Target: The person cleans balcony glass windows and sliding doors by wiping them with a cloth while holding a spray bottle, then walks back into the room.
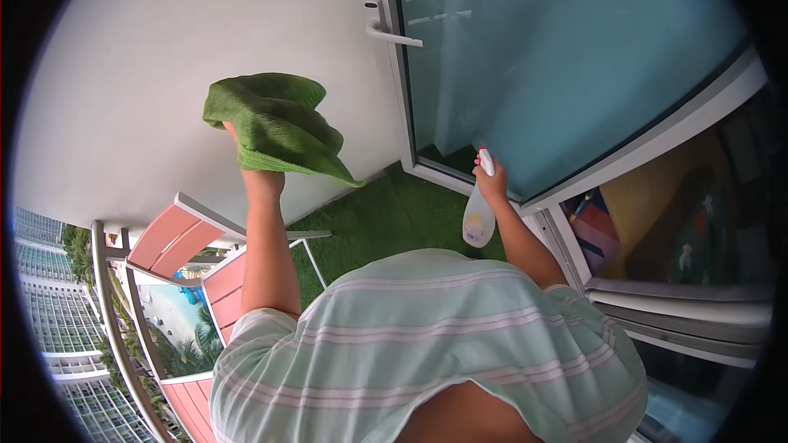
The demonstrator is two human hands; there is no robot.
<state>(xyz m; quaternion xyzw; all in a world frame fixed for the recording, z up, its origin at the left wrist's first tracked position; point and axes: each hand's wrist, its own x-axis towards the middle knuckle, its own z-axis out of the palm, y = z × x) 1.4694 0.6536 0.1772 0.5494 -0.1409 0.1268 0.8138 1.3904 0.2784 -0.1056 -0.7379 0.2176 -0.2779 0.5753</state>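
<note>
A green cloth (283, 119) is draped over my left hand (232, 133), which is raised in front of the white wall. The cloth hides most of the fingers, and its loose corner hangs down to the right. My right hand (492, 183) is wrapped round the neck of a spray bottle (478, 221) with a white and red head. The bottle is translucent, hangs nearly upright and has a printed label low on its side. Just beyond it stands a glass door (566, 66) with a white frame and a lever handle (394, 36).
Pink slatted chairs (176, 239) stand at the left, beside a metal railing (111, 303) with tall buildings beyond. Green artificial grass (394, 217) covers the floor. At the right, a doorway frame (566, 238) borders an indoor area with a colourful mat (595, 226).
</note>
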